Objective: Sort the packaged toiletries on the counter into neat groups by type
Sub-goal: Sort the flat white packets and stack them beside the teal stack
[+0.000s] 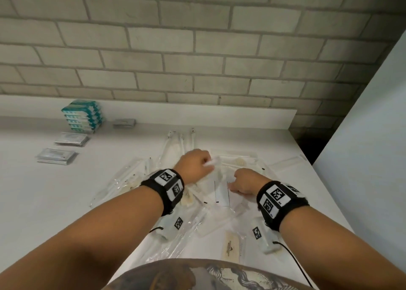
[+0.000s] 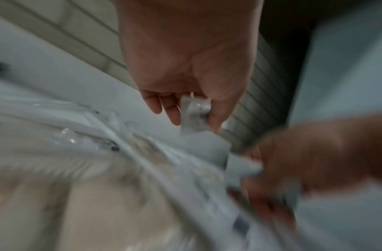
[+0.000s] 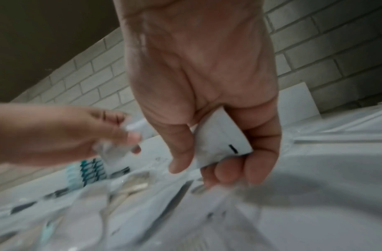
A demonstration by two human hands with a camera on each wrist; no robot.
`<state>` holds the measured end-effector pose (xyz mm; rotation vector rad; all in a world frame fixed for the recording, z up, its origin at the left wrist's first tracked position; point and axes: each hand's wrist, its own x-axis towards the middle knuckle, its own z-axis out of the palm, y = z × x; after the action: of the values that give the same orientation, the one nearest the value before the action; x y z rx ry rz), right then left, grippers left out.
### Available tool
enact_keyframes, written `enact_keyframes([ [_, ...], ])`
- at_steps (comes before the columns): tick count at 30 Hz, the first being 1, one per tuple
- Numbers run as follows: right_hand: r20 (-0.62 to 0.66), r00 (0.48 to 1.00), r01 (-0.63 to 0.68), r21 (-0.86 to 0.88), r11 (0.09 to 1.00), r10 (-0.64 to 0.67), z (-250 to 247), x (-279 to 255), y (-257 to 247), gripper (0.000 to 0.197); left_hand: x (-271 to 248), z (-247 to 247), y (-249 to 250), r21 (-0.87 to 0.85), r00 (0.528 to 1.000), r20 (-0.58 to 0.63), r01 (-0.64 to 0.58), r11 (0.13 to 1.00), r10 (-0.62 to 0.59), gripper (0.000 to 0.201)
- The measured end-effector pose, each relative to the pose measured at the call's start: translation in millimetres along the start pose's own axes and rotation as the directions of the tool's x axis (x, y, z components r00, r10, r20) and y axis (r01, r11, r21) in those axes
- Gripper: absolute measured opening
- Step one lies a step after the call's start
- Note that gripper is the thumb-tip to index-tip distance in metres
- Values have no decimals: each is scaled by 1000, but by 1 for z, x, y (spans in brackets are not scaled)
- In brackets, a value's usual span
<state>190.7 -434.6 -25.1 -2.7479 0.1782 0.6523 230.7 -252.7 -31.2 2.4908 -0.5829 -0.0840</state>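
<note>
Left hand (image 1: 194,165) curled over the loose pile (image 1: 167,193) of clear-wrapped toiletries, pinching a crumpled clear packet (image 2: 195,111) between thumb and fingers, raised just above the pile's far middle. Right hand (image 1: 247,183) just right of the left, fingers and thumb closed round a white sachet (image 3: 223,142) with a short black mark at its edge, low over the pile's centre. Both grips narrow, each closed on its own item; left-wrist and right-wrist views blurred, so finer detail of the wrappers not readable. Pile itself spread across the middle of the white counter (image 1: 55,190), mostly long clear sleeves lying at mixed angles, several overlapping; a tan card-backed packet (image 1: 230,245) at the pile's near right edge, close to the counter's front. Three long slim wrapped items (image 1: 182,140) lying side by side at the pile's far edge, pointing toward the brick wall (image 1: 197,47). Well left of the pile, already grouped: a stack of teal boxes (image 1: 82,116) against the counter's raised back edge, a small grey packet (image 1: 124,123) just right of that stack, and two low stacks of flat grey sachets (image 1: 71,139) (image 1: 56,156) in front of the boxes, one nearer than the other, set apart from each other. Black wristbands (image 1: 170,186) with square printed markers on both wrists.
</note>
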Motion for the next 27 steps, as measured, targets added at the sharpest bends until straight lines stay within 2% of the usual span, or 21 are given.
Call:
enact_keyframes([
  [1, -6, 1000, 0, -37, 999, 0, 2, -2, -2, 44, 0, -8, -4, -158, 993, -71, 87, 984, -99, 11],
  [2, -8, 1000, 1, -72, 997, -2, 6, -3, -4, 52, 0, -17, -7, -322, 974, -92, 166, 932, -206, 10],
  [3, -6, 1000, 2, -97, 995, -3, 10, -2, -7, 58, -1, -24, -12, -463, 951, -73, 235, 855, -301, 11],
  [4, -8, 1000, 4, -114, 993, -5, 14, -1, -10, 62, -4, -30, -17, -528, 929, -44, 290, 798, -367, 15],
  [5, -9, 1000, 2, -140, 990, -3, 18, 1, -16, 62, -7, -34, -22, -501, 916, -28, 333, 799, -400, 20],
  [7, 27, 1000, -2, -230, 973, 8, 20, 1, -28, 60, -17, -35, -30, -222, 925, 1, 371, 902, -380, 33],
  [8, 60, 998, -1, -273, 962, 18, 19, 0, -35, 58, -24, -33, -31, -40, 939, 47, 342, 939, -340, 40],
  [10, 95, 995, -1, -306, 952, 32, 14, -3, -44, 44, -38, -24, -31, 240, 942, 195, 224, 945, -273, 53],
  [12, 28, 1000, 2, -202, 979, 4, 11, -1, -45, 16, -50, -17, -33, 363, 922, 293, 136, 922, -251, 55],
  [13, -52, 998, 23, -136, 990, -31, 9, 0, -46, 10, -54, -17, -36, 394, 921, 303, 112, 912, -244, 52],
  [14, -131, 989, 58, -62, 996, -66, 9, 1, -47, 13, -58, -19, -40, 420, 923, 302, 94, 903, -237, 49],
  [15, -178, 978, 105, -8, 994, -105, 10, 1, -48, 24, -60, -24, -44, 451, 924, 301, 80, 889, -236, 44],
  [16, -170, 974, 155, 13, 988, -150, 11, -1, -52, 37, -62, -29, -49, 484, 921, 306, 67, 873, -240, 40],
  [18, -53, 960, 276, -12, 961, -276, 18, -6, -61, 52, -65, -38, -56, 505, 912, 315, 74, 860, -263, 28],
  [20, 74, 940, 341, -176, 923, -333, 26, -8, -66, 49, -66, -43, -64, 483, 922, 269, 120, 867, -277, 15],
  [21, 75, 943, 334, -254, 908, -325, 27, -7, -66, 47, -65, -43, -68, 471, 935, 223, 144, 870, -276, 15],
  [24, 0, 970, 228, -324, 918, -241, 17, -6, -55, 39, -59, -42, -74, 440, 964, 109, 172, 881, -243, 17],
  [27, 22, 981, 189, -345, 920, -193, 7, -4, -42, 37, -51, -37, -64, 410, 985, 112, 76, 909, -133, 16],
])
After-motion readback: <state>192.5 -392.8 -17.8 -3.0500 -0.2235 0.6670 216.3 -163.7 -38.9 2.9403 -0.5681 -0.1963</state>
